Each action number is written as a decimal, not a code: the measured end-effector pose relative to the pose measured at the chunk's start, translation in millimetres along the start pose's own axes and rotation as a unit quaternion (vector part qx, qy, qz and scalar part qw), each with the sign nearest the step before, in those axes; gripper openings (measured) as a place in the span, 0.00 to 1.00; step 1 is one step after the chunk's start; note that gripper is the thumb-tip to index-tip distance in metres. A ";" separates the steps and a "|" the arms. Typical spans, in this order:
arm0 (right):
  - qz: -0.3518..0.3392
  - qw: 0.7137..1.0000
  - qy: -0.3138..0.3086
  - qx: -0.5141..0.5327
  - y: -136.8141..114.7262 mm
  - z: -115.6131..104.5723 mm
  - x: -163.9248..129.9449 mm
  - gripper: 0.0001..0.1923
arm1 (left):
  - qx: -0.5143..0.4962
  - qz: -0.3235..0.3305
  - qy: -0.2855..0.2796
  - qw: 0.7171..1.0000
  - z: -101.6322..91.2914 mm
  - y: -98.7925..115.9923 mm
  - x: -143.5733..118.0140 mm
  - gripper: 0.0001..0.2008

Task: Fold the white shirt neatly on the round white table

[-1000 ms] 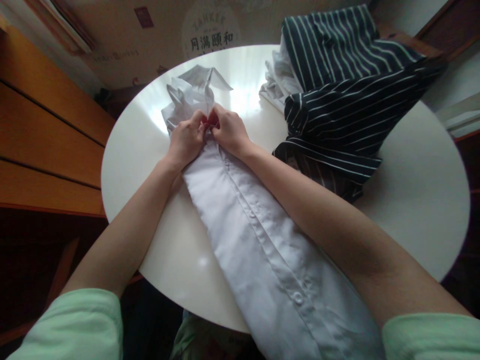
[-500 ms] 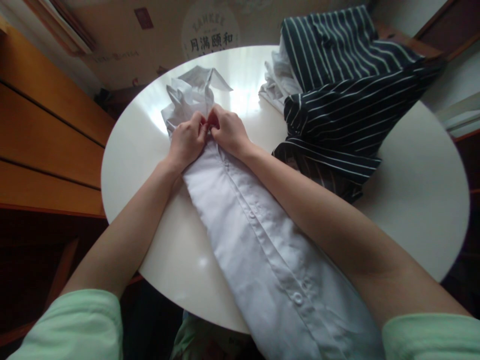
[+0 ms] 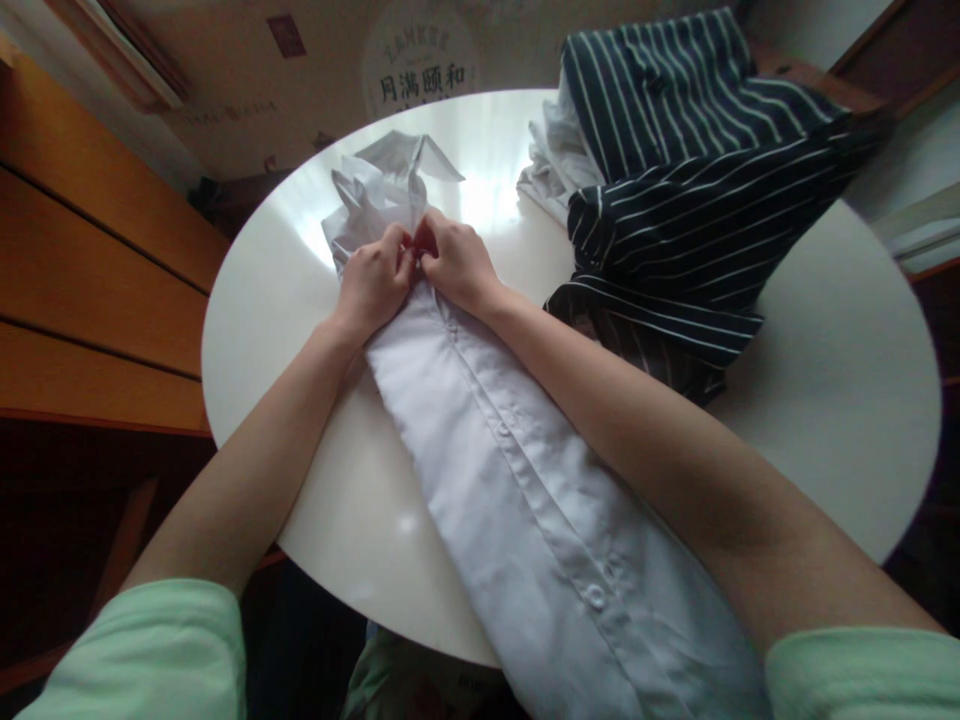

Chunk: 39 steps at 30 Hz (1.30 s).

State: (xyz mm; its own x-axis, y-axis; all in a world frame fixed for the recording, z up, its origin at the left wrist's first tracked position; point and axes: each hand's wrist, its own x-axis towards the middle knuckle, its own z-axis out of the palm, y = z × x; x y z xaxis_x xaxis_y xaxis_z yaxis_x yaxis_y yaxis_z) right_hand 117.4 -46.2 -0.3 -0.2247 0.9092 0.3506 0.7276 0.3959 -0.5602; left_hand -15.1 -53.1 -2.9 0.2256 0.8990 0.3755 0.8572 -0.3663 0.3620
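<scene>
A white button-up shirt (image 3: 465, 440) lies lengthwise on the round table, its collar end at the far side and its near end hanging over the front edge. Its front placket with small buttons faces up. My left hand (image 3: 377, 278) pinches the placket just below the collar. Touching it on the right, my right hand (image 3: 456, 262) pinches the same spot. Both hands are closed on the shirt fabric; the small part between the fingertips is hidden.
The white round table (image 3: 262, 290) has its rim curving all around. At its back right lie dark striped clothes (image 3: 675, 200) in a heap, beside a bundle of pale cloth (image 3: 551, 150). A wooden cabinet (image 3: 97, 260) stands to the left.
Almost nothing differs. Both hands keep their pinch on the shirt's placket, and the shirt lies in the same place.
</scene>
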 end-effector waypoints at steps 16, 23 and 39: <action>0.000 1.000 0.007 0.027 3.1 4.7 1.3 0.09 | 0.003 -0.004 -0.012 1.000 -0.5 1.0 0.5 0.13; 0.007 1.000 -0.002 0.022 2.1 3.2 1.1 0.09 | 0.001 0.009 -0.005 1.000 0.9 -1.9 0.8 0.12; 0.003 1.000 -0.003 0.009 1.2 3.1 0.9 0.11 | 0.027 0.019 -0.008 0.999 2.7 -3.8 1.8 0.12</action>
State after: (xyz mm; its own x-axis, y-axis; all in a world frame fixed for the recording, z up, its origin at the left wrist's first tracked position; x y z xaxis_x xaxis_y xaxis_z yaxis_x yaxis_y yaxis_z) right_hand 116.1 -44.5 -2.9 -0.2240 0.9127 0.3418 0.7176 0.3917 -0.5758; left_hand -16.7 -49.5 -5.9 0.2663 0.8883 0.3743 0.8714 -0.3878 0.3005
